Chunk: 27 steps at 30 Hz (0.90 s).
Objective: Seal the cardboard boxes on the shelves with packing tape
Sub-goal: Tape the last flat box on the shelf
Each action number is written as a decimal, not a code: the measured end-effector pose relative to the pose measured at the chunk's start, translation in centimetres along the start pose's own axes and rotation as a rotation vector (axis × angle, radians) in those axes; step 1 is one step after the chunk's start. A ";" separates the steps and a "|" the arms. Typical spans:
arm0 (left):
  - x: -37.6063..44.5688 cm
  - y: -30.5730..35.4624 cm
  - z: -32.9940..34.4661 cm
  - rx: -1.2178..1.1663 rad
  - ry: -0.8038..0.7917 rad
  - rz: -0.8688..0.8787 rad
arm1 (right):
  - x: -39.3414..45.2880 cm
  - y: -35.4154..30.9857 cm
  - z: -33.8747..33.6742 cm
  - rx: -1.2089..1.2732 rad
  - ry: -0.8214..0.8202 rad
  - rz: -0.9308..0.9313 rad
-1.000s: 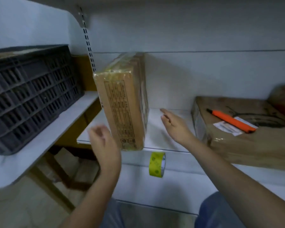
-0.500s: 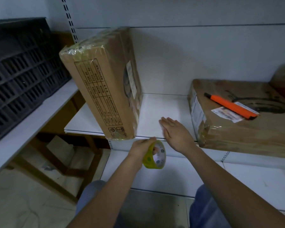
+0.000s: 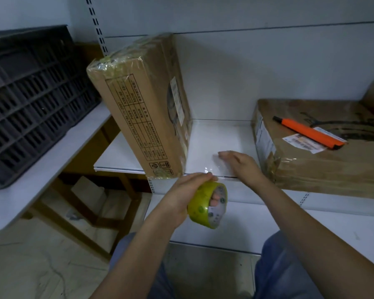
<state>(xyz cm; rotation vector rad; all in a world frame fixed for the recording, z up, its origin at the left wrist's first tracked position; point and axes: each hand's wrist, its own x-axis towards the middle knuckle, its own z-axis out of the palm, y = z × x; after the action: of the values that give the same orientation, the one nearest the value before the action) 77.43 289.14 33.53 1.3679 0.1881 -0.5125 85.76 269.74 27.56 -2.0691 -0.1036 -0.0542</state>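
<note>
Head view looked down on a white shelf (image 3: 216, 139) with a bare stretch of board between two cardboard boxes. The tall box (image 3: 143, 108) stood on end near the shelf's front edge, its long axis running up and leaning left, its narrow printed face turned toward the camera; glossy tape wrinkled over its top corner. The flat box (image 3: 324, 156) lay on its broad face to the right, its front edge overhanging the shelf lip, its skin creased with clear wrap and a paper label. An orange marker (image 3: 307, 132) lay slantwise on top of it.

The left hand (image 3: 181, 199) grasped a yellow roll of tape (image 3: 207, 206) just below the shelf lip, fingers threaded through the core, the roll's open side facing right. A clear strip of tape (image 3: 214, 165) ran from the roll up to the right hand (image 3: 242, 167), which hovered over the bare board; whether its fingers pinched the strip was blurred, I could not tell.

A dark slatted plastic crate (image 3: 30, 100) sat on a separate white ledge to the left, well apart.
</note>
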 end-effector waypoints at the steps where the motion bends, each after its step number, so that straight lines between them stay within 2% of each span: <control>1: -0.4 0.4 -0.2 0.068 0.018 0.064 | -0.7 -1.2 -0.4 0.186 0.023 0.039; 2: -1.0 1.0 -0.2 0.141 0.029 0.116 | -1.6 -2.6 -0.9 0.302 0.022 0.051; 4: -2.2 2.2 0.0 0.262 0.033 0.211 | -3.5 -5.7 -2.1 0.402 -0.102 0.041; 7: -4.1 4.5 0.4 0.317 0.018 0.312 | -6.1 -10.8 -3.5 0.297 -0.296 -0.077; 9: -5.8 6.1 0.4 0.365 -0.007 0.381 | -6.8 -13.8 -3.9 0.167 -0.243 -0.206; 14: -11.1 11.1 -1.6 0.549 0.009 0.504 | -6.8 -20.5 -3.4 0.161 -0.050 -0.343; 17: -14.5 15.9 -4.2 0.806 0.145 0.661 | -6.8 -24.7 -2.6 0.223 0.064 -0.424; 19: -16.6 18.9 -6.2 0.986 0.191 0.765 | -6.4 -27.3 -1.9 0.279 0.119 -0.452; 22: -18.4 21.7 -8.9 1.070 0.156 0.794 | -5.2 -30.1 -0.6 0.351 0.147 -0.467; 27: -17.6 23.5 -13.3 1.241 0.323 0.867 | -3.2 -30.9 1.7 0.317 0.214 -0.466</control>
<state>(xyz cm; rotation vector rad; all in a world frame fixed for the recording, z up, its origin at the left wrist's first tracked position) 74.88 308.79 58.93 2.5174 -0.5573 0.4491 79.55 285.77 53.49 -1.6757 -0.4326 -0.5107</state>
